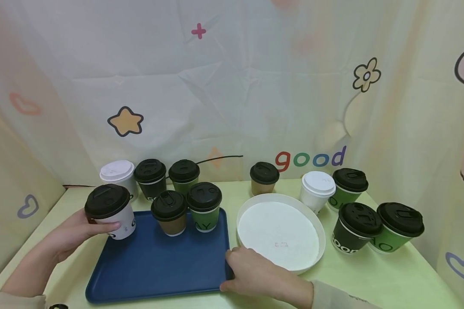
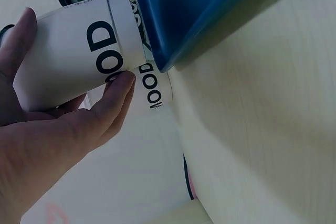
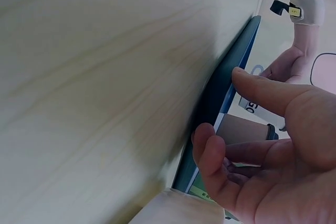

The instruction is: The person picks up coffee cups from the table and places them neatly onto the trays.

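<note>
My left hand grips a white paper cup with a black lid, thumb across its front, over the far left corner of a blue tray. In the left wrist view the white cup lies between thumb and fingers, its dark lettering partly covered. A brown cup and a green cup, both black-lidded, stand at the tray's far side. My right hand holds the tray's near right corner, thumb at the front edge. In the right wrist view curled fingers meet the tray rim.
Behind the tray stand a white-lidded cup, a black cup and a green cup. A round white tray sits to the right. Around it stand several lidded cups, including a brown one and a black one.
</note>
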Demonstrator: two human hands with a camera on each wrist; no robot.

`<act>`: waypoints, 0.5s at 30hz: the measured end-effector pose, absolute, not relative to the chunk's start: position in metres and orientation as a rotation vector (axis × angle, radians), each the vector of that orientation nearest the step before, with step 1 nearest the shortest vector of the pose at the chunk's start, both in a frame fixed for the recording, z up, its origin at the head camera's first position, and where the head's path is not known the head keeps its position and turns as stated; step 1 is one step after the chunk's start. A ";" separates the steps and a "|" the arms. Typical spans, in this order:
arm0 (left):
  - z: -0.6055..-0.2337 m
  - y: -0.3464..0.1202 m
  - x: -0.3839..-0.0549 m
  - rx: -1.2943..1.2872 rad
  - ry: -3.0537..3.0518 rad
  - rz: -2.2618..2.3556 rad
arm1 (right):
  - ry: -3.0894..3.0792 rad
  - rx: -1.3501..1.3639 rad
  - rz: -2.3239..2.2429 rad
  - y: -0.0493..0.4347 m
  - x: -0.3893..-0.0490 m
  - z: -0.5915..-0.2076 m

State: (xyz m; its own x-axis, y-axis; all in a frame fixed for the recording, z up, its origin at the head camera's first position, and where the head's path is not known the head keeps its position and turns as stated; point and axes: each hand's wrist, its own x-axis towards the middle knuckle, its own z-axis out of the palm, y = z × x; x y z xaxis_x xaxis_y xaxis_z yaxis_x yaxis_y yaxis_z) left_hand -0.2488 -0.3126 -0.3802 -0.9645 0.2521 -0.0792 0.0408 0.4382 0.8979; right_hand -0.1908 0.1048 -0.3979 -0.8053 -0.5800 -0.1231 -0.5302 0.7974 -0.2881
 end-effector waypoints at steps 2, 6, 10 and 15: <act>-0.381 -0.310 -0.249 0.251 2.485 1.539 | 2.778 -0.863 -0.355 0.105 -0.191 -0.398; -0.384 -0.304 -0.250 0.255 2.470 1.520 | 2.775 -0.863 -0.352 0.105 -0.191 -0.399; -0.387 -0.296 -0.253 0.279 2.441 1.520 | 2.783 -0.885 -0.352 0.105 -0.191 -0.398; -0.390 -0.288 -0.257 0.300 2.426 1.517 | 2.801 -0.908 -0.347 0.105 -0.191 -0.399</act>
State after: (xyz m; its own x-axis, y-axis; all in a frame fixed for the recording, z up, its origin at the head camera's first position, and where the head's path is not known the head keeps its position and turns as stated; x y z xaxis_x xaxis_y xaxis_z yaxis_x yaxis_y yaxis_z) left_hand -0.2572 -0.2881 -0.3896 -0.9438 0.3108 -0.1122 0.0352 0.4324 0.9010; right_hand -0.1909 0.1054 -0.3987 -0.7980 -0.5951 -0.0952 -0.5538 0.7865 -0.2734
